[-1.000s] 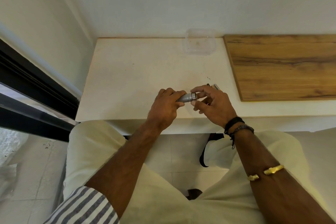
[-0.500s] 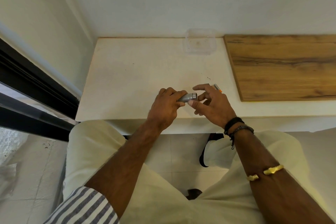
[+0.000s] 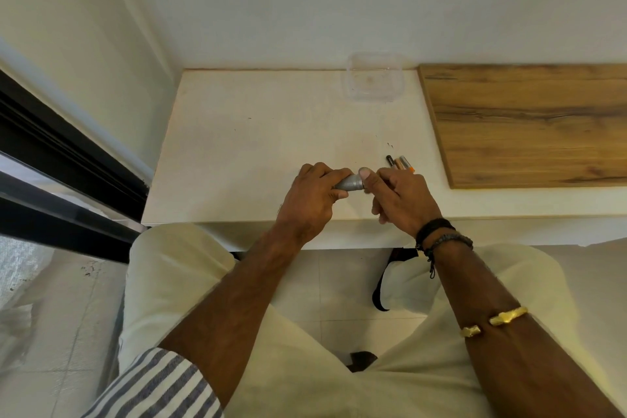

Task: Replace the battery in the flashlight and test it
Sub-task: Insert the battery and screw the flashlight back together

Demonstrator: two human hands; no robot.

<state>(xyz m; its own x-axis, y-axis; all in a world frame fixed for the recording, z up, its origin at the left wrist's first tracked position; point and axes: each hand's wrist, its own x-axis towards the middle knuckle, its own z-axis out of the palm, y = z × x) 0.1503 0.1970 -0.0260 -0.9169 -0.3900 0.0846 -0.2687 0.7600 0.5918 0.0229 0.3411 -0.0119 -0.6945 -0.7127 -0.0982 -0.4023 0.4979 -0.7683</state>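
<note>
A small silver flashlight is held just above the white table's front part, pointing right. My left hand is wrapped around its body, hiding most of it. My right hand meets its right end, thumb pressed on top of that end and fingers curled below. Whether a cap sits between those fingers is hidden. Two or three small batteries with black and orange ends lie on the table just behind my right hand.
The white table meets the wall at the back. A clear plastic container stands at the back edge. A wooden board covers the right side. A dark window frame runs along the left.
My right hand has shifted left and closed over the flashlight's right end, thumb now on top. That uncovered the batteries behind it. My left hand has kept its hold.
</note>
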